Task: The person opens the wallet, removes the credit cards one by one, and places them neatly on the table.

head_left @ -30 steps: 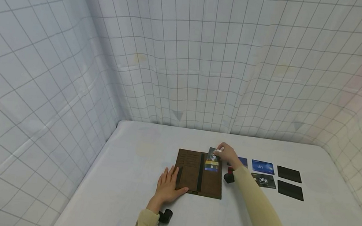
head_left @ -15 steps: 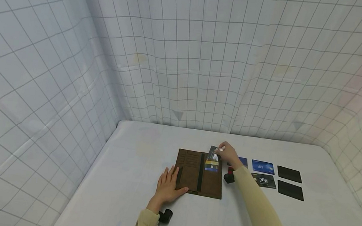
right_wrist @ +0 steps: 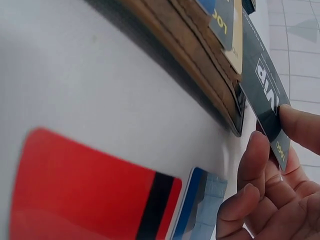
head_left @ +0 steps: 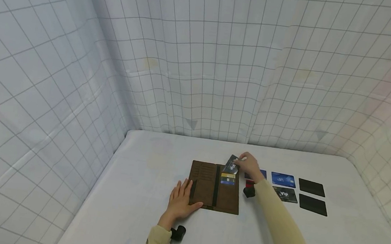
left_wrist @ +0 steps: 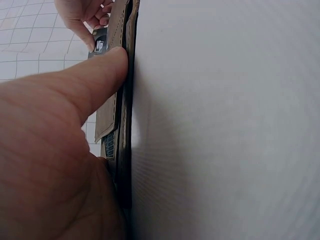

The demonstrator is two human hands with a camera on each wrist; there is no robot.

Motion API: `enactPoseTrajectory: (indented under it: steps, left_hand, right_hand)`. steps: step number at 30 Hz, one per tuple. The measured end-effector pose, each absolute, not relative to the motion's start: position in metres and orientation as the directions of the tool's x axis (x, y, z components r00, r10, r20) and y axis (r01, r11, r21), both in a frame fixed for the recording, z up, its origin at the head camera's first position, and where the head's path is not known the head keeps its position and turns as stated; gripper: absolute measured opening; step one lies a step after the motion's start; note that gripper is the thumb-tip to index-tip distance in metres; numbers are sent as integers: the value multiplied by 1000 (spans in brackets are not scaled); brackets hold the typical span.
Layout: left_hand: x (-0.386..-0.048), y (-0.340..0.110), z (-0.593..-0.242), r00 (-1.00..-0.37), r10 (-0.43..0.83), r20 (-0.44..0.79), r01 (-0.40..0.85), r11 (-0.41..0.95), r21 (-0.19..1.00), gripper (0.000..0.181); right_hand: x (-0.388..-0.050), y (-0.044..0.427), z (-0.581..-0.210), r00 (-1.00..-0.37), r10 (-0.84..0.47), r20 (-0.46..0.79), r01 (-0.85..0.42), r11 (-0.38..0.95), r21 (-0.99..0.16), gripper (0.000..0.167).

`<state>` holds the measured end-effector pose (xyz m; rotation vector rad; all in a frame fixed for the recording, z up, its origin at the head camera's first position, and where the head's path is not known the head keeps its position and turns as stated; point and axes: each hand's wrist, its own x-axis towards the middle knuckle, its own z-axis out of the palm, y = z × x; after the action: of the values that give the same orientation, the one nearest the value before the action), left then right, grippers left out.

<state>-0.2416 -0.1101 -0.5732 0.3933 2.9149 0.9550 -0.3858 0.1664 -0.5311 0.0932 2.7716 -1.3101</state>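
Note:
A brown bifold wallet [head_left: 203,192] lies spread open on the white table. My left hand [head_left: 180,204] rests on its lower left edge, fingers extended; in the left wrist view the thumb [left_wrist: 107,67] presses on the wallet's edge. Between thumb and fingers, my right hand [head_left: 249,166] pinches a black Vip card [head_left: 230,164] at the top of the wallet's right half. The card leans to the right, above slots holding a yellow-edged card [head_left: 228,175] and a blue card [head_left: 227,182]. Whether its lower edge is inside a slot, I cannot tell.
Right of the wallet lie a red card [right_wrist: 95,190] and a blue card [right_wrist: 200,205], partly covered by the right arm in the head view. Farther right are another blue card [head_left: 283,179], a black Vip card [head_left: 286,194] and two plain black cards [head_left: 312,187].
My right hand has shifted slightly up and to the right. The pinched Vip card has risen with it and tilted more to the right. My left hand has stayed in place.

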Motion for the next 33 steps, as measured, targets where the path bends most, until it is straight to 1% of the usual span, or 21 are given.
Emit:
enactPoseTrajectory:
  steps: [6, 9, 13, 21, 24, 33]
  left_hand:
    - [-240, -110, -567, -964, 263, 32, 227, 760, 609, 87]
    - [-240, -110, -567, -965, 262, 21, 222, 769, 600, 88]
    - [-240, -110, -568, -964, 265, 30, 230, 767, 599, 88]
    - [-240, -109, -567, -968, 250, 11, 207, 777, 594, 88]
    - [-240, -109, -568, -967, 253, 24, 218, 775, 594, 87]
    - [-244, -110, -578, -969, 244, 29, 214, 776, 593, 89]
  right_hand:
    - [-386, 173, -530, -994, 39, -107, 107, 634, -766, 34]
    - [-386, 177, -529, -993, 37, -114, 111, 637, -763, 35]
    - [-384, 183, -526, -992, 31, -123, 115, 630, -768, 33]
    - [-384, 192, -527, -991, 21, -135, 119, 616, -779, 29]
    - [-383, 194, -529, -991, 18, -134, 117, 602, -790, 27]
    - [-376, 200, -530, -995, 25, -97, 95, 544, -834, 25]
